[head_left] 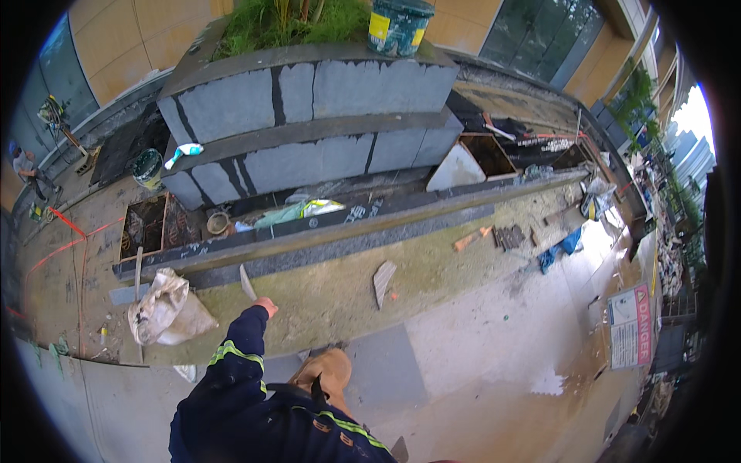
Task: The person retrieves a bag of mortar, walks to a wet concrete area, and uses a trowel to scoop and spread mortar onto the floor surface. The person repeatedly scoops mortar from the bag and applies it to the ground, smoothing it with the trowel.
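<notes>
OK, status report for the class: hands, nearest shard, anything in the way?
Left hand at a pale shard, grip unclear. Right hand not in view. Sack left of the shard, seemingly not blocking.

Tan panelled wall [181,19] at 11 o'clock, dark window [540,38] at 1. Pale, partly wet floor [502,332] at 4; bright sky [695,116] at 2.

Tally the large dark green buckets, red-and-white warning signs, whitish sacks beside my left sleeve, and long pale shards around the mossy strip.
Large dark green buckets: 2
Warning sign: 1
Whitish sack: 1
Long pale shards: 2
Total: 6
</notes>
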Tool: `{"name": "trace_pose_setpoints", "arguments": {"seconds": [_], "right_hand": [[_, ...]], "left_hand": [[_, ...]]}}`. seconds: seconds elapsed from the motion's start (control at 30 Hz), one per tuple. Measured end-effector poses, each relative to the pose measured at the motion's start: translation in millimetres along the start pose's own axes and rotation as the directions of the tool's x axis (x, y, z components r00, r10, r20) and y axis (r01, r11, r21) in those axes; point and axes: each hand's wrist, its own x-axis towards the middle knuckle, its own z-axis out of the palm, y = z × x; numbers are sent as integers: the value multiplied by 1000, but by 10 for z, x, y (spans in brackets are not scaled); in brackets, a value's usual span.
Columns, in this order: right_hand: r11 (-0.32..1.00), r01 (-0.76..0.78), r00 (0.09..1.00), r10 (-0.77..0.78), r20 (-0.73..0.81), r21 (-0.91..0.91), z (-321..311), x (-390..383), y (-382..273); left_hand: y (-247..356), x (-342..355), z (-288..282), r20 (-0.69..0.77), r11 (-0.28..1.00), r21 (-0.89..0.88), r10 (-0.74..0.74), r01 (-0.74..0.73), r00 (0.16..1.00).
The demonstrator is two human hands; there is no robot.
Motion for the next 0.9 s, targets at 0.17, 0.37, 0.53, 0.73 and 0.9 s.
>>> {"name": "trace_pose_setpoints", "arguments": {"seconds": [0.17,0.37,0.53,0.73,0.9], "right_hand": [[870,338,919,-387,-73,-359,-54,285,-1864],[241,364,681,-728,81,-900,2260,-313,-4530],[-249,425,349,-842,411,-870,3982,-31,-5527],[-610,344,-13,-763,646,-714,6265,356,-6175],[-767,287,-284,-640,713,-574,7418,993,-6604]], "left_hand": [[1384,908,-860,-224,946,-210,200,-247,954],[2150,1989,-1560,-475,952,-185,130,-243,871],[2519,2643,-1464,-553,985,-175,-106,10,827],[2424,3122,-868,-762,996,70,16,58,647],[2599,3126,-927,-833,994,90,113,-69,542]]}}
